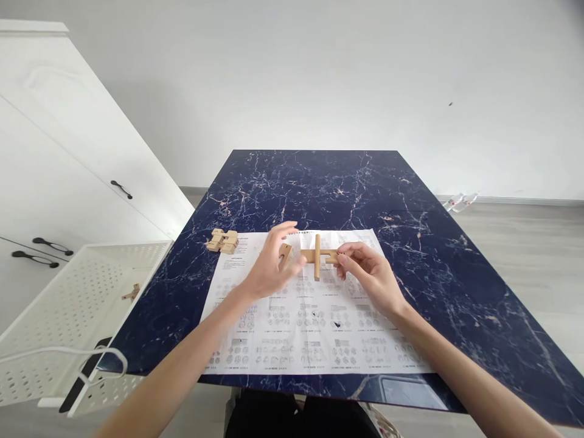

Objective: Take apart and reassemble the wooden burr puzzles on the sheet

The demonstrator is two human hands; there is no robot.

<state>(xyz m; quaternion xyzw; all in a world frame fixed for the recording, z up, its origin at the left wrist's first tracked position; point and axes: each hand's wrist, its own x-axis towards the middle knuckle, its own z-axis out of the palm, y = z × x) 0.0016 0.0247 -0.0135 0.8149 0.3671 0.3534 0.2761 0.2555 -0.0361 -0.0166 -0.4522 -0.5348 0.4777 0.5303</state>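
Note:
My right hand [369,271] pinches one end of a cross of wooden puzzle bars [318,257], held just above the instruction sheet [314,331]. My left hand [271,264] is closed around a separate short wooden bar [285,253], held close to the left end of the cross. A finished-looking cluster of wooden blocks [222,241] lies on the dark blue marble table [410,243], at the sheet's far left corner, apart from both hands.
A white perforated basket [68,304] stands left of the table with a small wooden piece [131,294] inside. White cabinets [68,182] with black handles rise behind it. A white cable [68,353] loops over the basket's near rim.

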